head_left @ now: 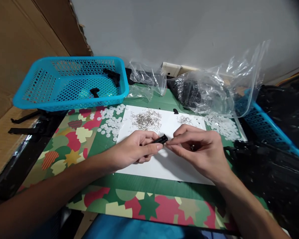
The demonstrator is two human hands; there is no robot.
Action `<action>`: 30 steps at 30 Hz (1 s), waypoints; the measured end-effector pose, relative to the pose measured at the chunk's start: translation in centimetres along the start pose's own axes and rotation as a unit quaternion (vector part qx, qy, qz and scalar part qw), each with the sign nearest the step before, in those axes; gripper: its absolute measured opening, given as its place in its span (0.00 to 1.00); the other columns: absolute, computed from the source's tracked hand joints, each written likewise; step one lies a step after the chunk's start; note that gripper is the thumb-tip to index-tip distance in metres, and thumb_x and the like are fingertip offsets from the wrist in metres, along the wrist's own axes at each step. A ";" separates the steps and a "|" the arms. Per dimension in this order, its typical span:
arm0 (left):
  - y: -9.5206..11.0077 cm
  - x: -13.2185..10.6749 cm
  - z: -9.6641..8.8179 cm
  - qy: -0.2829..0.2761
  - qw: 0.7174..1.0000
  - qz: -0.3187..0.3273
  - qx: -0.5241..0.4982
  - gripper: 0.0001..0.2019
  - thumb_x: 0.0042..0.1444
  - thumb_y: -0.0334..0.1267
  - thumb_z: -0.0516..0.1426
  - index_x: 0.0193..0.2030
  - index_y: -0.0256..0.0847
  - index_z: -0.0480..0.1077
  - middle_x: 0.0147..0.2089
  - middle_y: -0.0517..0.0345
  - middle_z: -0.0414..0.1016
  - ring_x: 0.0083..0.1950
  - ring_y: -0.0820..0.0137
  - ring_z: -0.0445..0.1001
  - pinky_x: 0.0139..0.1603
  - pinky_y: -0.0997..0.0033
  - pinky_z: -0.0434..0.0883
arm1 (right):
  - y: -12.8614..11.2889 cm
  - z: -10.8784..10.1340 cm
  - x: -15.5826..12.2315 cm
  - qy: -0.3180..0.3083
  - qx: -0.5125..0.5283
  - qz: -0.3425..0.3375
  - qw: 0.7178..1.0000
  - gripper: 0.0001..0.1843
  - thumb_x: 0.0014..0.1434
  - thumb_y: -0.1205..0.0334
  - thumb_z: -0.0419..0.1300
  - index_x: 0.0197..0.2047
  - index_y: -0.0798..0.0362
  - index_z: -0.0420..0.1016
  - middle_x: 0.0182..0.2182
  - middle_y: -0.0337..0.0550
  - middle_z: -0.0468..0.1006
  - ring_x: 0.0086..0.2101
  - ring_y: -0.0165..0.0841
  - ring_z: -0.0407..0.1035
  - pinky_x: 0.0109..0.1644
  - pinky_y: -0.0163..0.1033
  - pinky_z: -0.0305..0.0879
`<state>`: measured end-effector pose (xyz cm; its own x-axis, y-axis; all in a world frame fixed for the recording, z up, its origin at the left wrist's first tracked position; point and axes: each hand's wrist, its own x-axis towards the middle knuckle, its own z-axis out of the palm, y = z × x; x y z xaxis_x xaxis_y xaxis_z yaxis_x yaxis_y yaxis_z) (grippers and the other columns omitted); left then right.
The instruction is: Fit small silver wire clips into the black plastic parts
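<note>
My left hand [137,147] grips a small black plastic part [161,138], its slotted end pointing up and to the right. Thumb and forefinger of my right hand [199,146] are pinched together at that end; what is between them is too small to name. A tiny shiny metal piece [193,147] shows under the curled fingers of the right hand. Both hands are above a white sheet of paper [149,171]. Beyond them on the paper lie a heap of small bent metal pieces [146,120] and a smaller heap of metal pieces [184,119].
White round discs [111,122] lie left of the paper, more white discs [223,126] right. A blue basket [72,103] with two black parts stands back left. Clear plastic bags [214,93] lie at the back; black parts [269,172] crowd the right.
</note>
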<state>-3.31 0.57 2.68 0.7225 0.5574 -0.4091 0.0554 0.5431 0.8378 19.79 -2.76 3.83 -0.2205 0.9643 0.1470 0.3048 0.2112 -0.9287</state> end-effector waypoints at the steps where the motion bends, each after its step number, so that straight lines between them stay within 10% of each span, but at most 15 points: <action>1: 0.0 0.0 0.0 0.001 1.000 -0.002 0.008 0.16 0.65 0.48 0.63 0.48 0.37 0.72 0.25 0.68 0.60 0.21 0.81 0.54 0.21 0.78 0.49 | 0.0 -0.1 -0.1 0.004 -0.013 -0.014 1.000 0.03 0.62 0.62 0.73 0.40 0.46 0.90 0.32 0.42 0.79 0.24 0.26 0.62 0.24 0.37 0.52; 7: -0.1 0.0 0.0 -0.012 1.000 0.007 0.007 0.17 0.66 0.49 0.63 0.48 0.35 0.73 0.25 0.68 0.60 0.22 0.81 0.52 0.22 0.77 0.48 | -0.4 -0.1 -0.7 0.007 -0.158 -0.149 0.976 0.06 0.65 0.68 0.69 0.40 0.48 0.86 0.33 0.41 0.79 0.24 0.26 0.67 0.23 0.36 0.58; 13: -0.4 0.1 -0.2 -0.012 1.000 0.026 -0.001 0.16 0.67 0.49 0.63 0.45 0.36 0.72 0.26 0.69 0.57 0.22 0.81 0.50 0.22 0.76 0.45 | -0.7 0.8 -1.4 0.046 -0.349 -0.281 0.893 0.09 0.64 0.74 0.68 0.34 0.52 0.77 0.29 0.37 0.77 0.26 0.25 0.70 0.26 0.35 0.62; 21: -1.1 -0.2 1.3 0.144 0.959 0.166 0.176 0.07 0.69 0.41 0.61 0.45 0.40 0.74 0.36 0.61 0.73 0.38 0.74 0.68 0.38 0.74 0.64 | -1.2 1.9 -2.4 0.082 -0.401 -0.235 0.882 0.08 0.65 0.74 0.66 0.36 0.54 0.75 0.22 0.31 0.69 0.21 0.22 0.59 0.23 0.37 0.56; 30: -2.2 0.2 1.7 0.168 0.932 0.186 0.261 0.06 0.69 0.41 0.60 0.47 0.42 0.74 0.35 0.63 0.72 0.36 0.73 0.69 0.38 0.73 0.65 | -0.2 1.9 -2.3 0.095 -0.427 -0.180 0.881 0.12 0.65 0.74 0.62 0.30 0.53 0.74 0.22 0.33 0.69 0.21 0.24 0.60 0.24 0.36 0.55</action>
<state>-2.14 -1.56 1.31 0.5076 0.8587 -0.0711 0.2352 -0.0587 0.9702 18.46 -5.35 3.04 -0.3111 0.8023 0.5095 0.8507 0.4741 -0.2270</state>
